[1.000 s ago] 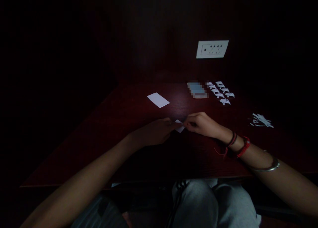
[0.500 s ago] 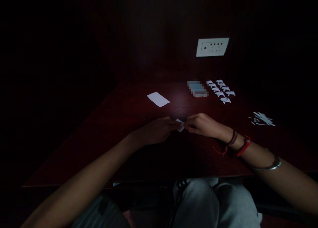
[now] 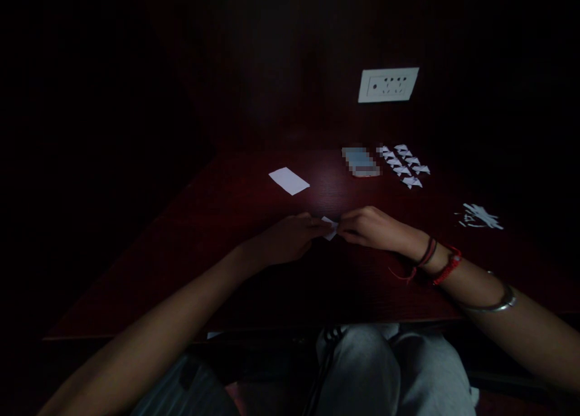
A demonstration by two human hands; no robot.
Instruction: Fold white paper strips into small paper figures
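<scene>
A small folded piece of white paper (image 3: 330, 230) lies at the middle of the dark red table, between my two hands. My left hand (image 3: 295, 237) has its fingers together, with the fingertips pressing on the paper's left side. From the other side my right hand (image 3: 368, 227) pinches the paper's right edge, its fingers curled. The fingers hide part of the paper, and the dim light blurs its folds.
Flat white paper (image 3: 289, 181) lies beyond my left hand. A blurred-out phone (image 3: 361, 162) and several folded paper pieces (image 3: 411, 181) are farther back on the right. Thin paper strips (image 3: 481, 216) lie at the right. A wall socket (image 3: 388, 85) is behind the table (image 3: 226, 192).
The fingertips of my left hand have shifted slightly on the paper. My right hand stays nearly in place, and the other things lie as before.
</scene>
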